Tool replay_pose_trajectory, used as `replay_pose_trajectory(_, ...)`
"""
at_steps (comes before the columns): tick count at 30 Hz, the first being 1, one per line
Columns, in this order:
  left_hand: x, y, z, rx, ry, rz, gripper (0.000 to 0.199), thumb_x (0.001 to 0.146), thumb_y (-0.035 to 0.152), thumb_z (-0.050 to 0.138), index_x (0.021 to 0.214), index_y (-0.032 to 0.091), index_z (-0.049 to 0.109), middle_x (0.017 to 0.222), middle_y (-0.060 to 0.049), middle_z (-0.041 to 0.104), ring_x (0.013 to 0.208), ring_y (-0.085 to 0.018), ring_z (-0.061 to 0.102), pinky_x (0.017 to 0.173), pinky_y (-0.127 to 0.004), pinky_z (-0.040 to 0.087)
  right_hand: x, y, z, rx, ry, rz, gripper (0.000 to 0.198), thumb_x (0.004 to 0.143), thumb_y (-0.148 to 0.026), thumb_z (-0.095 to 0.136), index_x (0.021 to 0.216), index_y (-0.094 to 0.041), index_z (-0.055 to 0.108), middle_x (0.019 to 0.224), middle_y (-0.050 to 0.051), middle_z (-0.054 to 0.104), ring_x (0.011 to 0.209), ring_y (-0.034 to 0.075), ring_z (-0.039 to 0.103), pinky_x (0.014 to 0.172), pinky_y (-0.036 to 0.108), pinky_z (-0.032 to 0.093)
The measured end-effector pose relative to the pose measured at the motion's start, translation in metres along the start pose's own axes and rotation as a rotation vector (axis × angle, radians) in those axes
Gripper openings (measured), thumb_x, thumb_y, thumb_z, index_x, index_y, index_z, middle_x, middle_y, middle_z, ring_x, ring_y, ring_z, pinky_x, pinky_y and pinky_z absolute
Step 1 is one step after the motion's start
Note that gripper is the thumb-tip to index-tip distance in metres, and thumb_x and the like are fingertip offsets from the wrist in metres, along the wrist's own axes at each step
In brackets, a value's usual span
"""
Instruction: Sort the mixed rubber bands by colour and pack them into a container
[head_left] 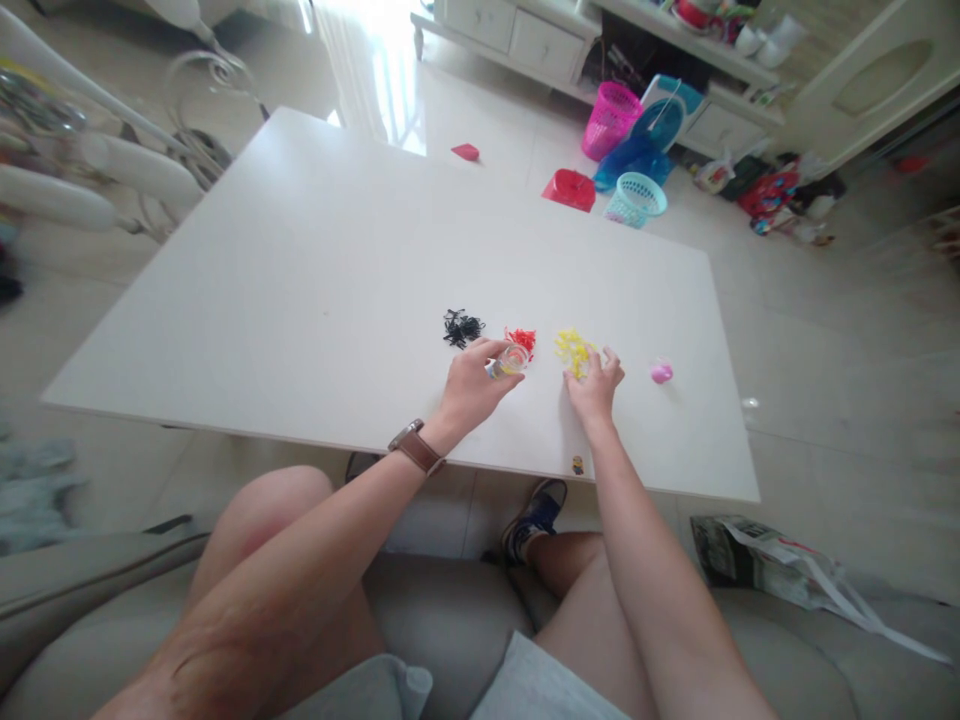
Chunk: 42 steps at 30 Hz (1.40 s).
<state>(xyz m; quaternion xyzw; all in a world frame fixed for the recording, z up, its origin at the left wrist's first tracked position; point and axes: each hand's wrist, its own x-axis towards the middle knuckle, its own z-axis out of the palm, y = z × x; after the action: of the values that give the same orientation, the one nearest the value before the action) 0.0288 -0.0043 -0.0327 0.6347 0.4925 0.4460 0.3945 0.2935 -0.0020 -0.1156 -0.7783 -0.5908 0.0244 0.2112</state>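
My left hand [474, 383] is wrapped round a small clear jar [510, 361], its round mouth tipped up toward me. Just behind the jar lies a heap of small red pieces [522, 340], partly covered by it. My right hand [595, 387] reaches down at the near edge of a loose pile of small yellow pieces [572, 347]. Its fingers are apart, and the fingertips touch or almost touch the pile. Left of the red heap sits a tangle of thin black bands [462, 327]. A small pink object [661, 373] with a clear part stands to the right.
All this lies on a white table [300, 260]. A tiny cartoon-figure piece [577, 465] is at its near edge. Beyond the far edge, a pink basket [611, 120], a light blue basket [636, 200] and a red container [570, 189] stand on the floor. A bag [780, 560] lies at right.
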Motion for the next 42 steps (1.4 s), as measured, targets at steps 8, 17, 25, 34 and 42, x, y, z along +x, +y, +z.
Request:
replay_pose_trajectory(8,-0.002,0.002,-0.005,0.0,-0.005,0.007,0.029,0.073,0.015,0.078,0.101,0.021,0.074,0.101,-0.003,0.072,0.091,-0.016,0.067,0.084,-0.031,0.056,0.006,0.012,0.002,0.045,-0.074,0.017,0.035,0.088,-0.028,0.055,0.119,-0.018,0.066,0.127,0.016,0.06,0.122,0.029,0.048,0.108,0.047,0.036)
replay_pose_trajectory(17,-0.009,0.005,-0.008,0.005,-0.013,0.011,0.032,0.072,0.014,0.079,0.102,0.021,0.074,0.099,-0.003,0.071,0.09,-0.016,0.067,0.082,-0.031,0.055,0.002,-0.002,-0.007,0.132,0.014,0.098,0.018,0.081,-0.022,0.059,0.089,-0.014,0.074,0.091,0.013,0.07,0.082,0.024,0.059,0.085,0.038,0.049)
replay_pose_trajectory(25,-0.014,0.004,-0.005,0.171,-0.06,-0.029,0.033,0.071,0.013,0.077,0.103,0.022,0.076,0.097,-0.004,0.07,0.087,-0.02,0.066,0.083,-0.035,0.054,0.001,-0.019,-0.033,0.241,-0.001,0.157,0.023,0.077,-0.028,0.068,0.09,-0.013,0.079,0.088,0.014,0.077,0.072,0.022,0.065,0.079,0.039,0.052)
replay_pose_trajectory(34,-0.013,-0.004,-0.002,0.379,-0.14,0.039,0.038,0.074,0.015,0.077,0.111,0.024,0.077,0.098,-0.006,0.07,0.089,-0.023,0.066,0.083,-0.035,0.055,0.006,-0.042,-0.051,0.835,-0.248,0.214,0.042,0.059,-0.049,0.088,0.081,-0.015,0.077,0.073,0.004,0.073,0.065,0.016,0.063,0.068,0.033,0.052)
replay_pose_trajectory(42,-0.012,0.0,0.005,0.429,-0.238,0.001,0.039,0.078,0.019,0.076,0.118,0.023,0.076,0.109,-0.007,0.071,0.098,-0.022,0.066,0.093,-0.033,0.053,-0.001,-0.061,-0.062,1.025,-0.477,0.179,0.039,0.057,-0.049,0.093,0.076,-0.02,0.076,0.069,0.001,0.069,0.063,0.013,0.058,0.063,0.029,0.049)
